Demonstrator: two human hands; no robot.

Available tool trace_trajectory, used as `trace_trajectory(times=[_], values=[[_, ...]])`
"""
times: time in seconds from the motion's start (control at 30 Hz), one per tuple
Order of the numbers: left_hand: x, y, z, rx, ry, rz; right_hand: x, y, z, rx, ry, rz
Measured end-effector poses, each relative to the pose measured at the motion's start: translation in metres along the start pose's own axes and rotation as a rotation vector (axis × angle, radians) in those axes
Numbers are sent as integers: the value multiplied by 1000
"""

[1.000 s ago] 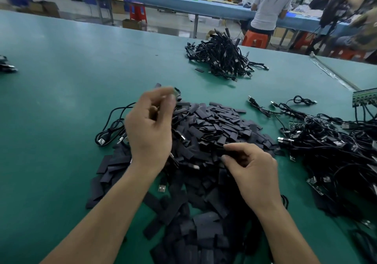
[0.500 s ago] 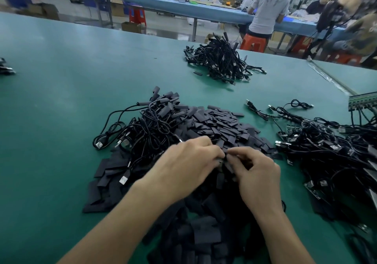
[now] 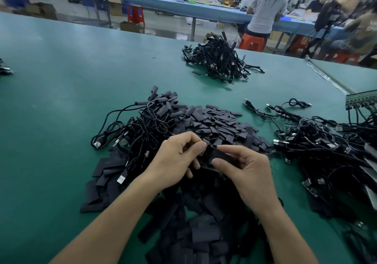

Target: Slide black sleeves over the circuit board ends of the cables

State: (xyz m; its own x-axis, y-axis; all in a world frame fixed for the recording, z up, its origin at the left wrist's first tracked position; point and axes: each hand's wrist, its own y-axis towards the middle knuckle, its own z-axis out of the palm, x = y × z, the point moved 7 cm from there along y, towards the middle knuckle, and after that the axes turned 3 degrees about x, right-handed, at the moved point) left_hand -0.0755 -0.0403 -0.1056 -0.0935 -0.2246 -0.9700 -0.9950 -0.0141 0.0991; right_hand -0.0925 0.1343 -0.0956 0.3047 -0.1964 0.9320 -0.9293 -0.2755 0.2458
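Pinching small metallic circuit board end of a cable (image 3: pixel 204 145), left hand (image 3: pixel 175 160) meets right hand (image 3: pixel 249 175), which pinches flat black sleeve (image 3: pixel 222 156) just beside it, both over heap of loose black sleeves (image 3: pixel 220 123) on green table (image 3: pixel 61 100); bare cable tangle (image 3: pixel 326 149) at right.

Even, bright overhead light, soft shadows, wide-angle bending at edges, blurred background and right side.

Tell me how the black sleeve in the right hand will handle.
The sleeve looks thin and flat, so it is probably light and floppy; the right hand holds it with a light pinch. Sleeves in the pile lie flat, so it likely won't roll.
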Motion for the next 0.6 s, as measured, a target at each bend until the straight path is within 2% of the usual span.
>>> trace_trajectory(times=[0.13, 0.27, 0.6], values=[[3, -1, 2, 38, -15, 4, -2, 0, 1, 9, -153, 6], [7, 1, -1, 20, -22, -5, 1, -1, 0, 4, -202, -33], [0, -3, 2, 146, -95, 39, 6, 0, -5, 20, -75, -75]])
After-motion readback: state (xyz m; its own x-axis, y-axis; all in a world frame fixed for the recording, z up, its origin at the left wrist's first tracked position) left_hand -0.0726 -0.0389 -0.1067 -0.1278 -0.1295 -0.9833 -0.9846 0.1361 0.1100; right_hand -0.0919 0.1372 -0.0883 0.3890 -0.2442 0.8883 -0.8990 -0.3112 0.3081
